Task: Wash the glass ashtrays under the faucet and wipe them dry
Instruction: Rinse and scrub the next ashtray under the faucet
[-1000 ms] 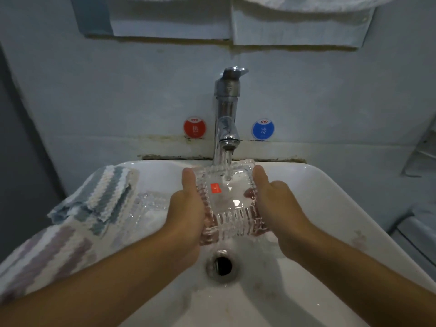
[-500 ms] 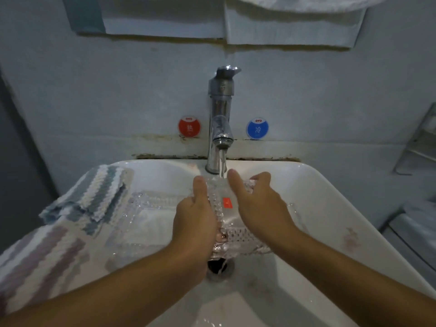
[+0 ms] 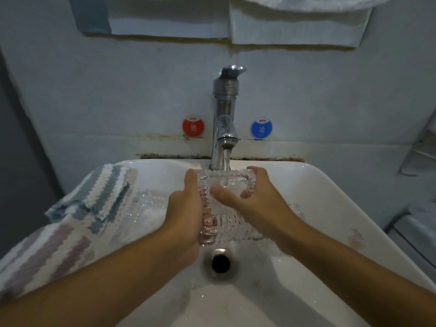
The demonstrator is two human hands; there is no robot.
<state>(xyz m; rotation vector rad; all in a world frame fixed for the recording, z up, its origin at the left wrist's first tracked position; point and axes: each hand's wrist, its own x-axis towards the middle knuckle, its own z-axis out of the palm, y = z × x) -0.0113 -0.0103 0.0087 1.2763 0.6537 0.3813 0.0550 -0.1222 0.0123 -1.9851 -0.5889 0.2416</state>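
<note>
Pale tiled wall backs a white sink (image 3: 325, 192), and everything here sits around the chrome faucet (image 3: 225, 119) at its rear edge. On the wall a red round sticker (image 3: 193, 126) is left of the faucet and a blue one (image 3: 261, 128) right of it. Water runs from the spout straight onto a ribbed glass ashtray (image 3: 221, 182) held directly under it, above the drain (image 3: 220, 263). Its open bowl faces up toward the stream; whether it has a longer side I cannot tell, the hands covering too much of it. Left of the faucet, a striped cloth (image 3: 99, 192) drapes over the sink rim, and a second glass ashtray (image 3: 146, 204) lies just beside it, partly hidden by the left wrist. The left hand (image 3: 186, 208) grips the held ashtray's left edge, thumb up along the side, fingertips curled under. The right hand (image 3: 257, 199) clasps the right side, thumb lying across the bowl.
</note>
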